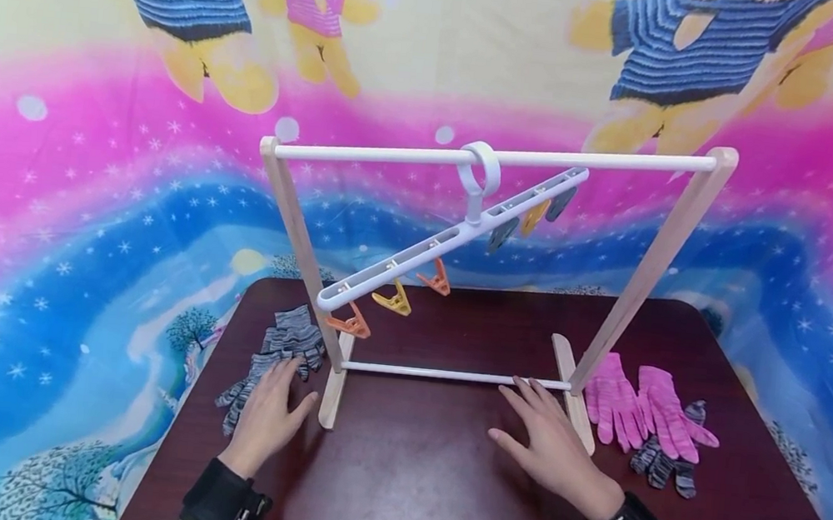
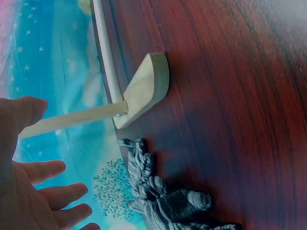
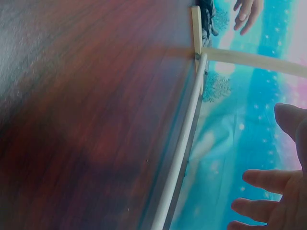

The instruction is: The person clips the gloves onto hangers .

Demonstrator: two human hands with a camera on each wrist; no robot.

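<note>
My left hand [image 1: 269,413], fingers spread and holding nothing, hovers by the grey striped gloves [image 1: 294,340] at the rack's left foot. In the left wrist view those gloves [image 2: 168,206] lie beyond the fingertips. My right hand [image 1: 553,441] reaches inside the rack's right foot with loose, straight fingers and nothing in them. A wooden rack [image 1: 656,275] with white rods stands between and beyond both hands. From its top rod hangs a white clip hanger [image 1: 417,252], tilted in view, with orange, yellow and grey clips.
Pink gloves [image 1: 617,401] lie right of the rack, partly over another grey striped glove [image 1: 687,479]. The rack's low white rod [image 1: 443,374] spans between its feet above the dark table [image 1: 411,477]. A printed cloth [image 1: 121,282] hangs behind and around.
</note>
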